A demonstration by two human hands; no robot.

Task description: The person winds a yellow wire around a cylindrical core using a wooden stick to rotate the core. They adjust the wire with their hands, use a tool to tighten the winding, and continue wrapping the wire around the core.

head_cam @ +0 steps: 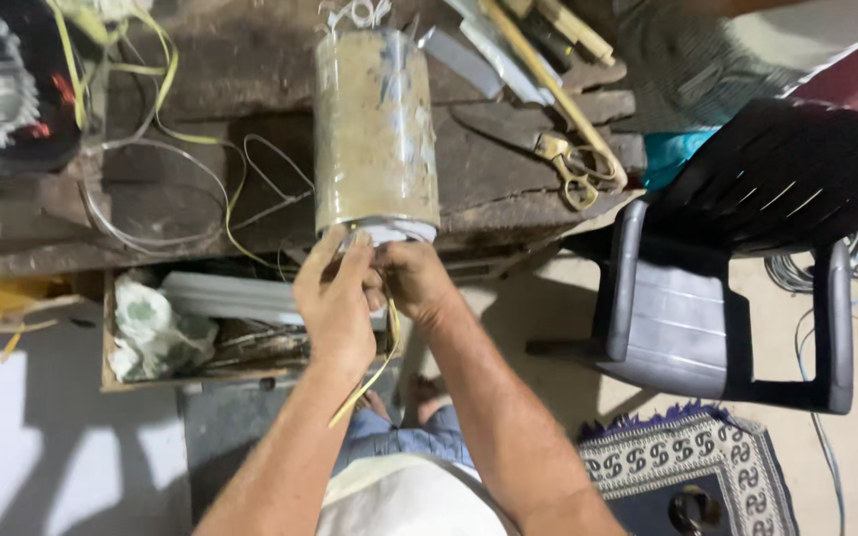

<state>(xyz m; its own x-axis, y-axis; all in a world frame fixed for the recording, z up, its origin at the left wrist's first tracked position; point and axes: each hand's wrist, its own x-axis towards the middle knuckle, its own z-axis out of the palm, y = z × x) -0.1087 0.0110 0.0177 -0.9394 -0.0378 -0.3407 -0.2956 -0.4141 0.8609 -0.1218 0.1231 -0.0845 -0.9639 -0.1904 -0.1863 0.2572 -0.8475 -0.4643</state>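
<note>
— Starting nearest: left hand [333,298] and right hand [411,281] pressing together at the near end of the metal cylinder [376,134], fingers pinching the white insulation paper [394,231] poking out there. Yellow sleeving strip [374,372] trailing down between the wrists.

— Looking how far along?

— Judging midway: paper already showing at both ends, loose wire ends [355,14] curling from the far end, nothing tied off or trimmed yet.

— And the cylinder itself?

— Lying on its side across the worn wooden workbench [201,69], near end overhanging the edge; dull, scuffed, streaked with grime. Resting just to its right, brass-handled scissors [573,164]; coiling to its left, loose wire [181,189]. Standing off to the right, black plastic chair [737,288].
</note>
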